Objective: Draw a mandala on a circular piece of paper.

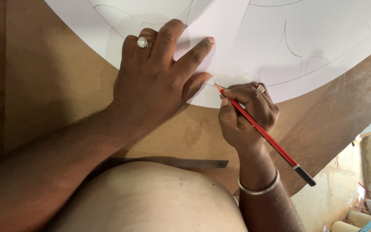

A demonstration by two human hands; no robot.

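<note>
Nearest the camera there's a bare rounded belly [151, 197], smooth, filling the bottom middle, cut off by the lower edge. On the right wrist sits a plain silver bangle [259, 185]. Bottom right corner shows some floor clutter, pale tubes and something blue, too blurry to make out.

The bench [56, 86] is flat brown board, matte and a bit stained, and a darker, grainier wooden piece [336, 116] slants across on the right.

The right hand [245, 116] is curled shut around a red pencil [265, 134] with a black end, fingers pinching it near the sharpened tip. The tip touches the near edge of the paper, right between the two hands. A ring shows on one finger, partly hidden.

The left hand [159, 77] is spread flat, palm down, pressing on the big white sheet [314, 34], fingers fanned out toward the far right, thumb close to the pencil tip. It wears a chunky silver ring [142, 42] with a pale stone.

The sheet has a curved near edge and faint pencilled arcs and pointed arch shapes; it runs out of frame at the far side. The hands are close but not touching.
</note>
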